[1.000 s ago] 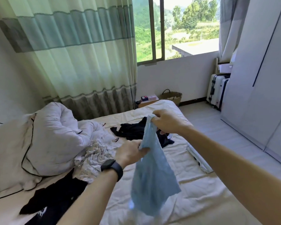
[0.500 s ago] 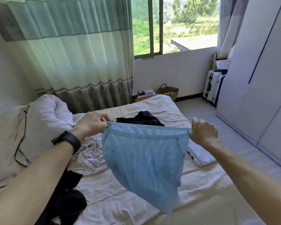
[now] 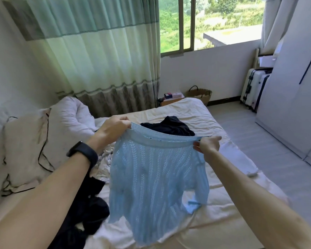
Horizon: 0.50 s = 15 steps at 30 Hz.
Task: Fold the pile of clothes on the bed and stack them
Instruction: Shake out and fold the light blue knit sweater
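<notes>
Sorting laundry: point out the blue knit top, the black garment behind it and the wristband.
blue knit top (image 3: 156, 177), head view, front middle
black garment (image 3: 169, 126), head view, bunched middle
wristband (image 3: 83, 153), head view, outer face

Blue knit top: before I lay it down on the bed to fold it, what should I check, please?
1. Left hand pinches one end of the ribbed edge: ok.
2. Right hand pinches the other end: ok.
3. Blue knit top hangs spread between both hands: ok.
4. Which side faces down: cannot tell.
5. Bare sheet on the bed below, toward the right: ok.
6. Black clothes away from the landing spot: not ok, they lie close on the left.
</notes>
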### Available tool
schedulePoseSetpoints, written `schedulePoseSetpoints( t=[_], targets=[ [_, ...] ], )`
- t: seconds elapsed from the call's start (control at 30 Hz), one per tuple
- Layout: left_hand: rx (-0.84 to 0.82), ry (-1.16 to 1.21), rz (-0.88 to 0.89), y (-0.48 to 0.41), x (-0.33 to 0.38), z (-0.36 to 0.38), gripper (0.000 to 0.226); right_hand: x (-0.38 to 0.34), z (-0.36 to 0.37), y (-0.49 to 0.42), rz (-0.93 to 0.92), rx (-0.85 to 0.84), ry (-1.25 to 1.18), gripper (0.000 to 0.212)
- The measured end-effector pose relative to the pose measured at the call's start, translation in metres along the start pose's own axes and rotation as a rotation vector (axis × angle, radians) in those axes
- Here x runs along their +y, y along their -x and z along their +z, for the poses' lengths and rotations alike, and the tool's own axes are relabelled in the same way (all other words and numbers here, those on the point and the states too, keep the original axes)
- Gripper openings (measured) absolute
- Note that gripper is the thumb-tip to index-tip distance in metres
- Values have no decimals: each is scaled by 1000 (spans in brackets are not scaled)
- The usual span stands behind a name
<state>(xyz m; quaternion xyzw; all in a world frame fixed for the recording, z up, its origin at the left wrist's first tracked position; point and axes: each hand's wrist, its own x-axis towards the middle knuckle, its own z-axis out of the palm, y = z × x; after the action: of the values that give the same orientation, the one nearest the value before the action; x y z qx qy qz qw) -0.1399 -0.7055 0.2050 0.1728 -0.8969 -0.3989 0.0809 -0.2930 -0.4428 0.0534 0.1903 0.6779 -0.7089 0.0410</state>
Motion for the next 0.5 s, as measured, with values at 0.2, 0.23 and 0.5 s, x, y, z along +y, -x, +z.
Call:
schedulePoseSetpoints(
  t=[0.2, 0.23, 0.5],
  targets=[
    [-595, 67, -203, 26, -3, -25, 21, -44, 35, 25, -166, -295, -50, 18],
    [-694, 40, -222, 28, -2, -25, 31, -56, 40, 35, -195, -419, -24, 18],
    [-279, -127, 308, -5, 47, 27, 48, -120, 40, 111, -611, -911, 367, 13]
  ],
)
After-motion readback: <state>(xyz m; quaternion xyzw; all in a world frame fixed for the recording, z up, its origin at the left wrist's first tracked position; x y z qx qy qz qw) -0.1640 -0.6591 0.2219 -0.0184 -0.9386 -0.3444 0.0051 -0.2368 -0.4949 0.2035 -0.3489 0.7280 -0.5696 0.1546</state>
